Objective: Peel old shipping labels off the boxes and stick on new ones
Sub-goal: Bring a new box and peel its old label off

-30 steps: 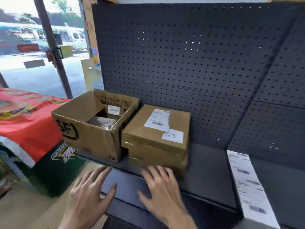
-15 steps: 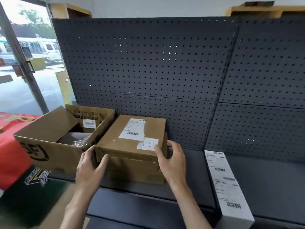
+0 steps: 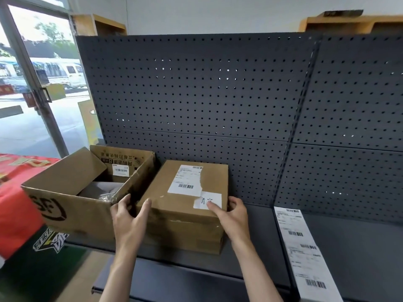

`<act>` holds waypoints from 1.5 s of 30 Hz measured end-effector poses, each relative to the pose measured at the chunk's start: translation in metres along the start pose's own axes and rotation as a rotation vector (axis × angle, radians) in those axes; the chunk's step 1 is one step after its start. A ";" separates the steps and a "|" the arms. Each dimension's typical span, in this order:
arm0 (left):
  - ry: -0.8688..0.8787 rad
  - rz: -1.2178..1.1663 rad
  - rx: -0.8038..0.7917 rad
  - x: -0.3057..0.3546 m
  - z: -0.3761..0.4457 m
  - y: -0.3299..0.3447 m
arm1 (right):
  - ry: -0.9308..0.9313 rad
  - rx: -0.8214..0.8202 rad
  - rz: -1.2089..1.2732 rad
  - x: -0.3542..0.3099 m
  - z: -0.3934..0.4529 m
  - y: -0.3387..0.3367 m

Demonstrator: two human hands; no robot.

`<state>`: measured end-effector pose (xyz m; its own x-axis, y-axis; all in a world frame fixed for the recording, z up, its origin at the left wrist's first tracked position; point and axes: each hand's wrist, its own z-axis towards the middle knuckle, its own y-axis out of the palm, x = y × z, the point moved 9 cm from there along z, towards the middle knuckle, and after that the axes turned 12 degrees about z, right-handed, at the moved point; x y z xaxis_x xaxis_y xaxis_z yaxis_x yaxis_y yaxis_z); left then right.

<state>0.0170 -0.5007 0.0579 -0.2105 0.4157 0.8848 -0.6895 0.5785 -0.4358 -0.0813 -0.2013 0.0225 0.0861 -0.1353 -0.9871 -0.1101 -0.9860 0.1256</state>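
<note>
Currently both hands grip the sealed box (image 3: 187,203) on the shelf (image 3: 257,232): left hand (image 3: 128,221) curled round its 9 o'clock edge, right hand (image 3: 233,216) round its 3 o'clock corner, thumb on small handwritten label (image 3: 208,200). Old shipping label (image 3: 185,180) on top. Open carton (image 3: 80,190) touching at 9 o'clock; label strip (image 3: 303,251) at 3 o'clock.

The left hand (image 3: 128,216) covers the sealed box's (image 3: 185,216) near left corner, its fingertips lost between that box and the open carton (image 3: 72,205). The right hand (image 3: 233,214) hides part of the handwritten sticker (image 3: 207,200). Print on the torn shipping label (image 3: 185,179) is too small to read. The label strip (image 3: 305,251) runs off the bottom edge.
</note>
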 end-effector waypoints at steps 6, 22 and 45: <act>-0.201 -0.266 -0.238 -0.005 0.011 0.039 | 0.023 -0.012 0.115 0.003 -0.002 -0.008; 0.010 -0.280 -0.390 0.064 -0.074 0.125 | -0.055 0.094 0.164 -0.045 -0.025 -0.130; -0.091 -0.243 -0.444 0.167 -0.375 0.405 | 0.009 0.212 0.123 -0.033 0.013 -0.553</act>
<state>-0.0372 0.0664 -0.0329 -0.1539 0.1808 0.9714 -0.3689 0.9015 -0.2262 -0.0363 0.3499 -0.0155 0.0675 -0.2552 -0.9645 -0.3261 -0.9193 0.2204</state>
